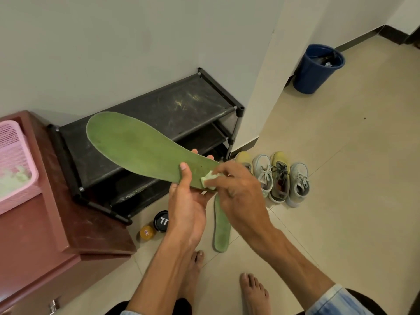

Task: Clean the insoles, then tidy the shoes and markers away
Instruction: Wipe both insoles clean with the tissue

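Centrally, a long green insole is held up above the floor, heel end in the left hand, toe end pointing up and left across a black shoe rack. The left grip is closed on the heel: the thumb is laid on top and the fingers are curled beneath, two fingertips showing past the far edge. A small pale wad of cloth or tissue is pinched in the right hand, whose grip is tight round it, and it is pressed onto the insole just beside the left thumb.

Wiping is judged to be in hand at the heel, with most of the length yet to be covered. It would be done well if the insole were braced from below under each stroke, since thin foam is likely to bend, and if the wad were turned to a fresh face as it soils.

The insole is flat, matte and faintly fuzzy, rounded at the toe. A second insole lies on the tiled floor below the hands. Four laced shoes, two yellow and two pale grey, are lined up on the floor by the rack's right end. A round black tin and a small yellow jar stand on the floor at the rack's front corner.
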